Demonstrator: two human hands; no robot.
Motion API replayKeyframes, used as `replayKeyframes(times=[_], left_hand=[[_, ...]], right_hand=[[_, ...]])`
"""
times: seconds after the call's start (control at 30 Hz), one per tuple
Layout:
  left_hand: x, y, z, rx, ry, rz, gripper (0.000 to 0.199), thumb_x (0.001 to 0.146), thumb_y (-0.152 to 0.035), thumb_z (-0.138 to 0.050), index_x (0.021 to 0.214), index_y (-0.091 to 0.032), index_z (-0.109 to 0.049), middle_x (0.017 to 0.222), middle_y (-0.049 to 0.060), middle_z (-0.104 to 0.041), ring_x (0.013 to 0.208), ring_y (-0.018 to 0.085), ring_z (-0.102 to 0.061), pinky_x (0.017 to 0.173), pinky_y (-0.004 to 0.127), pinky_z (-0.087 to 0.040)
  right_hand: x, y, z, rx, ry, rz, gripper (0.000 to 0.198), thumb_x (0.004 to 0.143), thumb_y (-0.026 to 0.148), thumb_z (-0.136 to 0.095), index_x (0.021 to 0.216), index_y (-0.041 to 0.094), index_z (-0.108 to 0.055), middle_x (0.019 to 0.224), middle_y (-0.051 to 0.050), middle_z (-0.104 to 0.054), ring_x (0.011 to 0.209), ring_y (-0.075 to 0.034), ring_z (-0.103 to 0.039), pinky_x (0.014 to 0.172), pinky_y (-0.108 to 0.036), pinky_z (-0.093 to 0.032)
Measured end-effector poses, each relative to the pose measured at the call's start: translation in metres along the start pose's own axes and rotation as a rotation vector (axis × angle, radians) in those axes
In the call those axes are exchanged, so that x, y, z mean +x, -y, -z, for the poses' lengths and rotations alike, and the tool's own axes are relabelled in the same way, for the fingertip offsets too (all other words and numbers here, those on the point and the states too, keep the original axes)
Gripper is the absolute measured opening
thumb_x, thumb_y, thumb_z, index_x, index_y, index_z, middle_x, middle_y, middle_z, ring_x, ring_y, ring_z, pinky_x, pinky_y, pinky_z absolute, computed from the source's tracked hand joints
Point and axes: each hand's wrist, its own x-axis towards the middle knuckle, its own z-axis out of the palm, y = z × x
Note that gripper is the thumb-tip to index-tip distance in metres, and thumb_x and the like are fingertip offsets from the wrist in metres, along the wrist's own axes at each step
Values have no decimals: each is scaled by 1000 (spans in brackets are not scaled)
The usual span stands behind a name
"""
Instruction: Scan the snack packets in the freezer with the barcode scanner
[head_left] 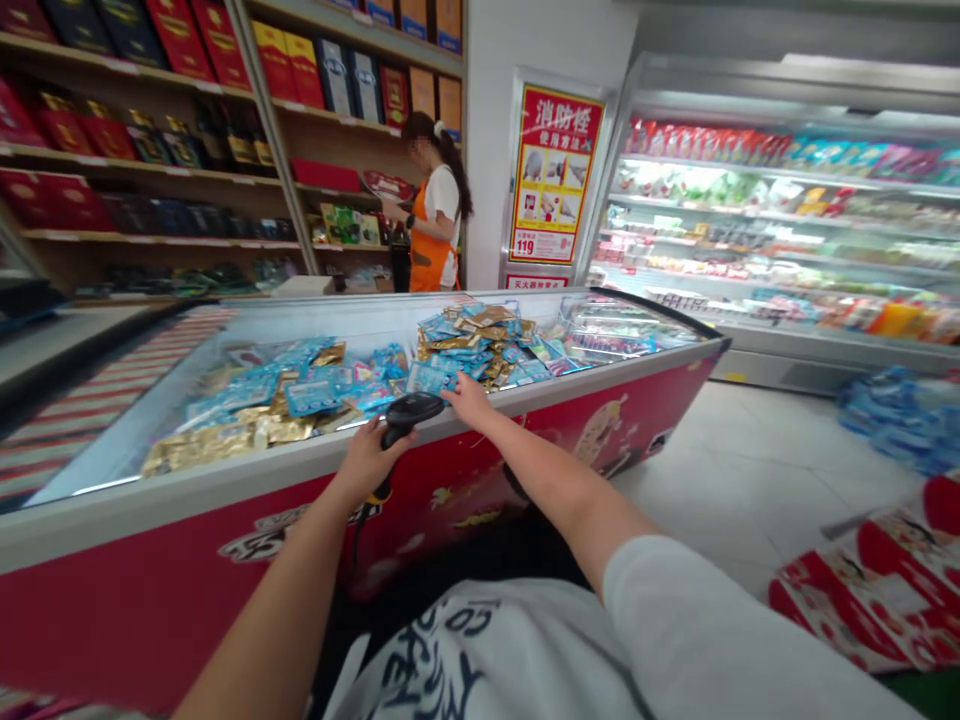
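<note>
My left hand [373, 457] is wrapped round the handle of a black barcode scanner [415, 405], above the near rim of a chest freezer. The scanner's head points toward the right. My right hand [468, 402] is just beyond the scanner, its fingers closed on the edge of a light blue ice cream packet [430, 378]. Behind the packet rises a heap of blue and gold ice cream packets [476, 335]. More blue and gold packets [311, 390] lie to the left inside the freezer [592, 388].
Across the freezer a person in an orange apron [433, 230] stands by shelves [172, 170] of boxes and bottles, holding something reddish. A lit refrigerated display [780, 215] is at the right. Blue wrapped bottles [904, 415] and red-white packages [870, 580] are on the floor.
</note>
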Motion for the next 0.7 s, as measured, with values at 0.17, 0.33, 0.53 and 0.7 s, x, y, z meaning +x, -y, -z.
replayKeyframes(times=[0.17, 0.33, 0.53, 0.7], left_hand=[[1, 0, 0, -18, 79, 39, 52, 69, -58, -55, 98, -17, -67, 98, 8, -68, 95, 27, -60, 85, 33, -44], [1, 2, 5, -33, 32, 172, 56, 67, -61, -55, 98, -16, -66, 85, 6, -69, 88, 28, -61, 78, 33, -46], [-5, -1, 9, -20, -45, 230, 54, 64, -61, -58, 91, -14, -69, 78, 6, -69, 84, 28, -62, 75, 35, -47], [-8, -6, 2, -32, -35, 159, 50, 66, -58, -58, 92, -16, -69, 78, 5, -69, 83, 28, -63, 76, 36, -48]], right_hand=[[-5, -3, 0, 5, -79, 0, 32, 78, 28, -57, 108, 21, -49, 59, 8, -40, 58, -11, -44, 62, -22, -36], [-3, -4, 1, -79, -35, 44, 44, 79, 20, -55, 122, 23, -44, 67, 5, -48, 68, -14, -51, 72, -26, -42], [4, -8, 2, 4, -90, -42, 43, 79, 18, -55, 120, 22, -46, 69, 4, -51, 71, -15, -55, 74, -28, -46], [-7, -20, 21, 307, -174, -149, 40, 79, 15, -52, 118, 24, -46, 67, 6, -54, 59, -12, -57, 62, -24, -49]])
